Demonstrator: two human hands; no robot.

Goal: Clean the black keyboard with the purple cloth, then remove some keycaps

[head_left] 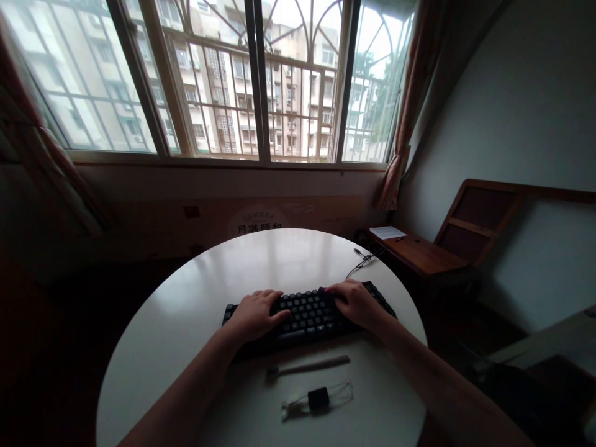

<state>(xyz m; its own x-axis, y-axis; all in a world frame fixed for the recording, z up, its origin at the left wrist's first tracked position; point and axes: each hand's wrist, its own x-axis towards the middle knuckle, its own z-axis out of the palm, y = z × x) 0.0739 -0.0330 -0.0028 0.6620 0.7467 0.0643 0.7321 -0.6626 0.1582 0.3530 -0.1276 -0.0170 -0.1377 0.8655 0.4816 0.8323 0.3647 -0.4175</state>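
A black keyboard (pixel 307 313) lies on the round white table, slightly angled. My left hand (pixel 255 315) grips its left part, fingers over the far edge and thumb resting on the keys. Over the right part of the keys is my right hand (pixel 357 301), thumb and forefinger closed on a small dark purple keycap (pixel 322 290) at the top row. On the near side of the keyboard lies a slim brush (pixel 311 366) with dark bristles at its left end. Closer to me is a wire keycap puller (pixel 318 399) with a black block in its middle.
A thin dark cable (pixel 361 264) is bundled beyond the keyboard on the white table (pixel 153 347). To the right stands a wooden bench (pixel 423 251) with white paper (pixel 387 232) on it. Barred windows and curtains are behind.
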